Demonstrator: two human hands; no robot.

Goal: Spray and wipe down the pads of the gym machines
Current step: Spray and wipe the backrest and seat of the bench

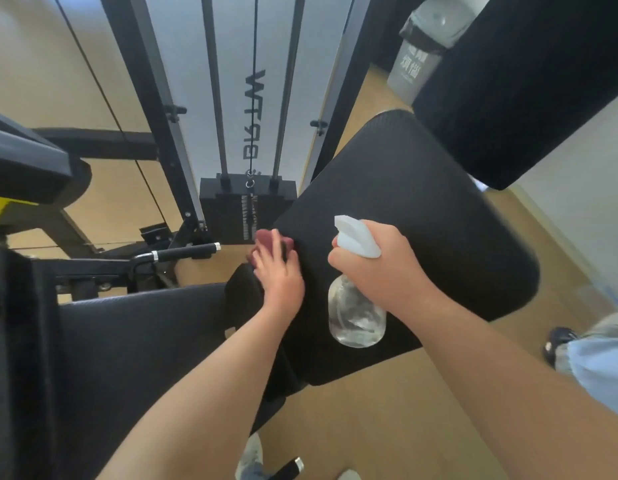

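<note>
Left hand lies on top of a reddish cloth, fingers spread over it and pressing it down rather than gripping it. The cloth sits bunched at the near-left corner of the black seat pad, half over the edge. It looks soft and limp, so it will fold and slip unless kept under a flat palm. The pad has a fine-textured, slightly cushioned skin that should take firm rubbing and offer some drag.

Over the near part of the same pad, the right hand is wrapped round the neck of a spray bottle, with the white trigger head jutting out above the knuckles and pointing toward the cloth. The bottle body is clear and shows little liquid, so it is probably light. Smooth walls could be slippery when wet, and the neck under the trigger is the sensible place to hold it.

Left of the seat pad, a second long black pad stretches away, with a grip handle above it. Beyond the seat pad's far-left edge stands the weight stack on its guide rods. Past the far-right end, a large dark back pad rises, with a grey bin behind it. Pale wood flooring shows below the seat pad.
</note>
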